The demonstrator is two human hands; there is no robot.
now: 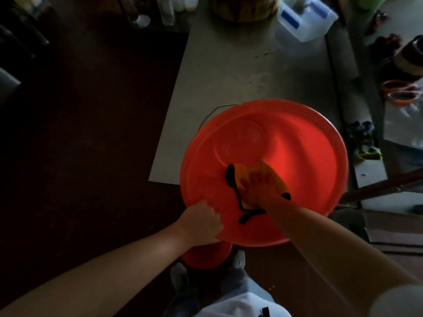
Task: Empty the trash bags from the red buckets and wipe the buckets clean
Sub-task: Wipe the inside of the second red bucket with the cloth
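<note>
A large red bucket (297, 138) fills the middle of the head view, tilted with its open mouth toward me and no bag inside. My left hand (201, 221) grips its near rim at the lower left. My right hand (256, 187) reaches inside and presses a yellow cloth (277, 177) with black edging against the inner wall. A thin wire handle (217, 109) curves along the bucket's far left rim. Below the near rim, a second red bucket (206, 255) shows partly, mostly hidden by my left hand and the first bucket.
A grey mat (240, 72) covers the floor behind the bucket. A white and blue jug (304, 17) and a woven basket (245, 8) stand at its far end. Orange-handled scissors (400, 93) and clutter lie at right. Dark floor spreads left. My legs and shoes (183, 277) are below.
</note>
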